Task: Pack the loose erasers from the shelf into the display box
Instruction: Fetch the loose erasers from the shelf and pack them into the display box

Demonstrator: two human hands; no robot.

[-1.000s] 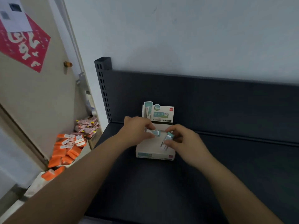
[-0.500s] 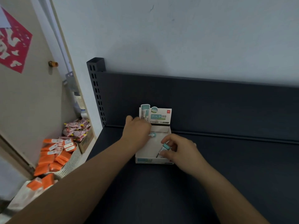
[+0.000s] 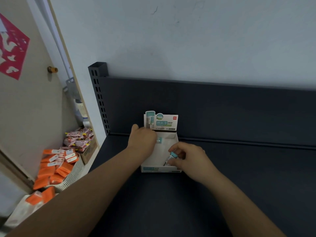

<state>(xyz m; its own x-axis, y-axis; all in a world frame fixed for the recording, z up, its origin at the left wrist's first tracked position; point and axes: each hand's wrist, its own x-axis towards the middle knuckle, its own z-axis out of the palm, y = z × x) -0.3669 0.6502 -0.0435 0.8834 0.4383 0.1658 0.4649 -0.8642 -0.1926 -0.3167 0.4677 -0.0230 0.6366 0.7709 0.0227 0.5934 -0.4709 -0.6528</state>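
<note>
Gripping teal eraser (image 3: pixel 159 139) in L hand (image 3: pixel 142 141), second eraser (image 3: pixel 171 157) in R hand (image 3: pixel 189 158), both inside near-empty box (image 3: pixel 160 169); packing prob. barely begun.

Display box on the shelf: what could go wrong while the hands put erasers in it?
The display box looks light and nearly empty; the right hand over its front corner might tip or slide it on the shelf.
The teal-capped eraser in that hand is tilted, so it may fall flat instead of lining up.
The left hand, holding a small eraser at the back, shares the tight box and could bump the other.
</note>
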